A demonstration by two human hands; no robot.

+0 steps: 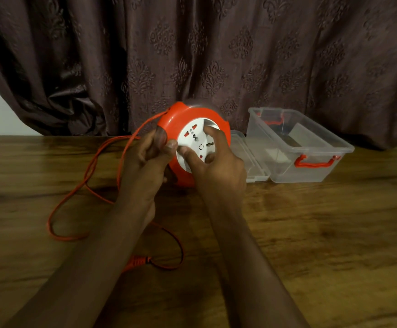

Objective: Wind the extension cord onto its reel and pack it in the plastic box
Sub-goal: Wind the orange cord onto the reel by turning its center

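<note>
Extension cord reel [194, 143], orange with white socket face, held tilted above the wooden table [311, 233], face toward camera. Left hand [150, 159] grips the reel's left rim. Right hand [216, 159] has curled fingers and thumb on the white face. Orange cord [91, 171] leaves the reel's upper left and loops loose on the table; plug [137, 261] lies near the forearms. Clear plastic box [299, 143] stands open right of the reel, lid [252, 162] beside it.
</note>
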